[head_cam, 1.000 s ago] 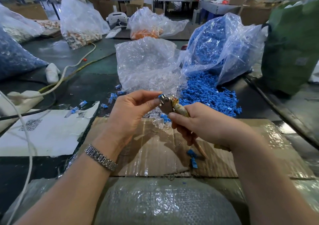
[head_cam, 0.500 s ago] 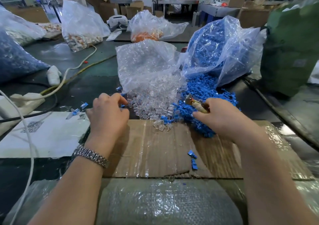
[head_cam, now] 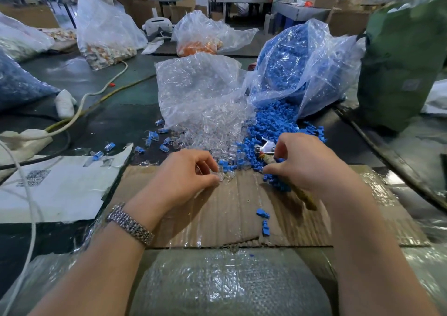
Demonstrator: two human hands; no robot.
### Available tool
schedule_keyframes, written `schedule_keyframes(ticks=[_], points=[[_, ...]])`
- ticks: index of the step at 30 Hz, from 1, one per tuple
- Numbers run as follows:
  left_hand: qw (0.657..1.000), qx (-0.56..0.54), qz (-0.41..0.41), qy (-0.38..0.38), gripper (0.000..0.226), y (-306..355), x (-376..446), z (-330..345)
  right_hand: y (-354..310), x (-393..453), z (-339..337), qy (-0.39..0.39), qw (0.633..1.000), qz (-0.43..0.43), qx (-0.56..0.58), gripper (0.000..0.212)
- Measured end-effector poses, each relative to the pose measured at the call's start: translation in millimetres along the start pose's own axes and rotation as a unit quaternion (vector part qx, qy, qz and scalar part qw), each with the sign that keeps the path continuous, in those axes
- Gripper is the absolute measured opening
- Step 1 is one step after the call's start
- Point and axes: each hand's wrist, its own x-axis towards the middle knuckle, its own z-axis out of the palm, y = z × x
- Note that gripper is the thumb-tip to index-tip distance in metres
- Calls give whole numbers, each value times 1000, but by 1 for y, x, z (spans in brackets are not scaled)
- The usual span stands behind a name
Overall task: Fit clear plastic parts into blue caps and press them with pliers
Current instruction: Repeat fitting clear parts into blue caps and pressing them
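Note:
Clear plastic parts (head_cam: 217,134) spill from a clear bag onto the table's middle. Beside them, blue caps (head_cam: 273,124) pour out of a second bag. My left hand (head_cam: 186,177) has its fingers curled at the near edge of the clear pile, pinching a clear part. My right hand (head_cam: 304,160) grips the pliers (head_cam: 266,146); their metal jaws poke out to the left over the blue caps and a worn handle sticks out below my palm. Its fingertips also pinch at a blue cap on the pile's near edge.
A taped cardboard sheet (head_cam: 229,214) lies under both hands with two loose blue caps (head_cam: 263,221) on it. Assembled blue-and-clear pieces (head_cam: 154,139) are scattered at left. White paper (head_cam: 60,187), cables (head_cam: 96,93), a green bag (head_cam: 401,56) and more filled bags surround the spot.
Both hands left the pressed piece at centre and spread apart; the left went out to the left, then came back to the clear pile, the right dropped onto the blue caps with the pliers.

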Motion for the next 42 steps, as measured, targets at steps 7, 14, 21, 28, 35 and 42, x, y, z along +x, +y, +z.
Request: schedule_keyframes(ticks=[7, 14, 21, 28, 35, 42], points=[[1000, -5, -3, 0, 12, -1, 2, 1, -12, -15, 2, -188, 975, -114, -5, 27], [998, -65, -17, -1, 14, 1, 1, -3, -14, -13, 3, -188, 973, -138, 7, 15], [896, -425, -116, -52, 19, 3, 0, -16, -16, -8, 1, -98, 970, -167, 148, 13], [797, -584, -121, -100, 33, -1, 4, -14, -18, -9, -4, -24, 903, -150, 401, 6], [805, -576, -86, -117, 24, 5, 1, -13, -26, -10, -2, -1, 882, -205, 423, 3], [793, -593, -54, -129, 19, 9, -2, -14, -29, -10, 2, 25, 899, -226, 374, 3]])
